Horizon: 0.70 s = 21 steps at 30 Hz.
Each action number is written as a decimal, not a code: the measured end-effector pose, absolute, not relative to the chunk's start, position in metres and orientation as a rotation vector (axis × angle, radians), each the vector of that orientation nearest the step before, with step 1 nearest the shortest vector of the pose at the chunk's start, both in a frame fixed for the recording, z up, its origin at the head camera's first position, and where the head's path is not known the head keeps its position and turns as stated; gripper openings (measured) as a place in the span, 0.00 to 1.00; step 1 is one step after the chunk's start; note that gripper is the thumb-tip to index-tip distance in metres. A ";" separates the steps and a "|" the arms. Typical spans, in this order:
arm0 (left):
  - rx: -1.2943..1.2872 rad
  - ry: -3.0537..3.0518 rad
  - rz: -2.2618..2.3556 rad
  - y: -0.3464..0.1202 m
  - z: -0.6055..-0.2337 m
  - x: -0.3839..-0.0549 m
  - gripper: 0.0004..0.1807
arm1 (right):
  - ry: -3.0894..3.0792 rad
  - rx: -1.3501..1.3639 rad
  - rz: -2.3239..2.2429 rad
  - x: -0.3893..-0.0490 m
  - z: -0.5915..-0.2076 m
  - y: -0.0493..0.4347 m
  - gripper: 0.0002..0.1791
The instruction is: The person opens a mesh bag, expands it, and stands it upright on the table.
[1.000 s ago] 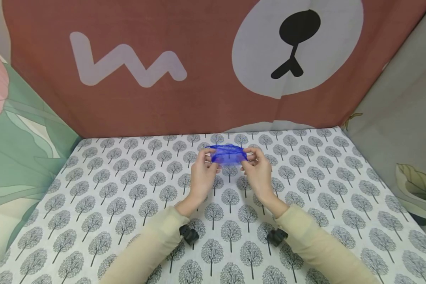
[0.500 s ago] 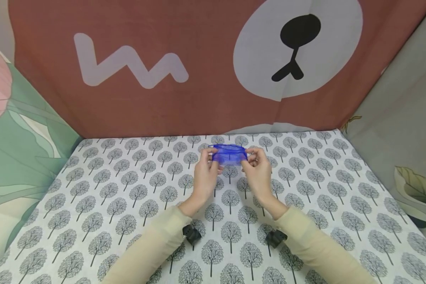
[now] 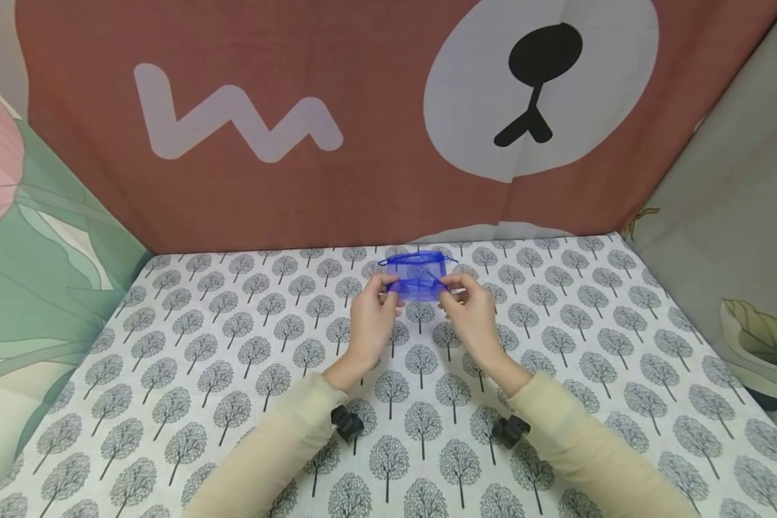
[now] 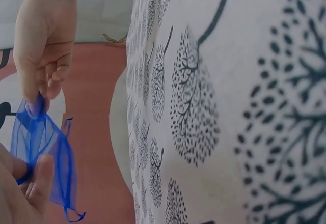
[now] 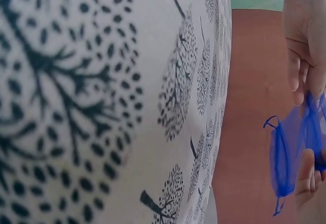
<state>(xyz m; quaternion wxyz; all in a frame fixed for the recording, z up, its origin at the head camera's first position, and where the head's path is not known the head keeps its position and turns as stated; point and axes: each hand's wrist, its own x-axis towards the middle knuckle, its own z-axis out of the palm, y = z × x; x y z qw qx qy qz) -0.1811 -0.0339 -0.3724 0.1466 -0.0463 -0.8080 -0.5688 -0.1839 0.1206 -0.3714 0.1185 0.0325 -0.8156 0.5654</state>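
A sheer blue drawstring pouch (image 3: pixel 416 276) is held up between both hands over the far half of the table. The left hand (image 3: pixel 373 309) pinches its left side between thumb and fingers. At its right side, the right hand (image 3: pixel 469 306) pinches it the same way. The gathered drawstring edge points away from the person, with cord loops sticking out at both ends. In the left wrist view the pouch (image 4: pixel 43 147) droops between the hands. The right wrist view shows the pouch (image 5: pixel 293 147) with its corded edge and a small loop hanging down.
A white cloth with printed trees (image 3: pixel 421 424) covers the table. A reddish-brown curtain with a bear print (image 3: pixel 375 194) hangs along the back edge. Patterned cloths stand at the left (image 3: pixel 39 288) and right (image 3: pixel 719 216). Small black cameras (image 3: pixel 347 424) sit at the wrists.
The pouch's corded edge has swung out away from the fingers, so more of the pouch shows. Both hands stay in nearly the same spot and keep their pinch.
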 end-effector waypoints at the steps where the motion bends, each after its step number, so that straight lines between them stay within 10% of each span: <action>1: -0.129 -2.330 -1.620 -0.034 -0.373 -0.181 0.12 | -2.387 0.093 1.651 -0.184 -0.371 0.121 0.10; 21: -0.102 -2.412 -1.597 -0.033 -0.368 -0.183 0.19 | -2.527 0.045 1.346 -0.192 -0.358 0.121 0.13</action>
